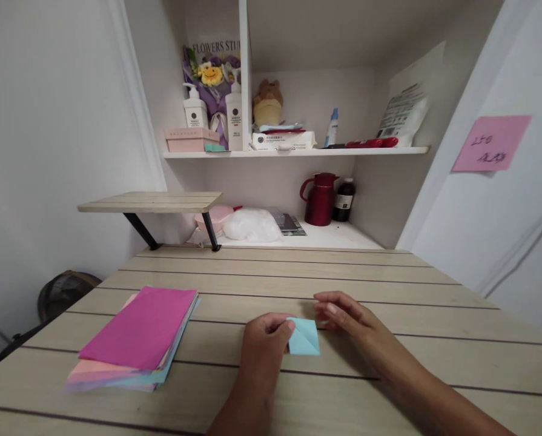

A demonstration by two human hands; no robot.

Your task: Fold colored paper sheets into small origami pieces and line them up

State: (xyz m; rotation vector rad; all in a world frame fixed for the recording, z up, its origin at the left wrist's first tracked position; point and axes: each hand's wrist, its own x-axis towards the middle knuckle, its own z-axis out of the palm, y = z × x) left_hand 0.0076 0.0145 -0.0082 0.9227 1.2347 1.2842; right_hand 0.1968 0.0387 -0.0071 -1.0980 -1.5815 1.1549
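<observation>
A small folded square of light blue paper [304, 337], with crease lines across its face, is held just above the wooden table [370, 375]. My left hand [267, 339] pinches its left edge, thumb on top and the other fingers beneath. To the right of the paper, my right hand [346, 315] is apart from it, fingers stretched out toward the paper and holding nothing. Off to the left lies a loose stack of coloured paper [141, 330], a magenta sheet uppermost, with peach, lilac and light blue edges sticking out below.
A small raised shelf [152, 201] on black legs stands at the table's back left. Behind the table, a white cabinet holds a red thermos jug [320, 200], a dark bottle [344, 200] and a white plastic bag [252, 226]. A pink note [492, 143] sticks to the right wall.
</observation>
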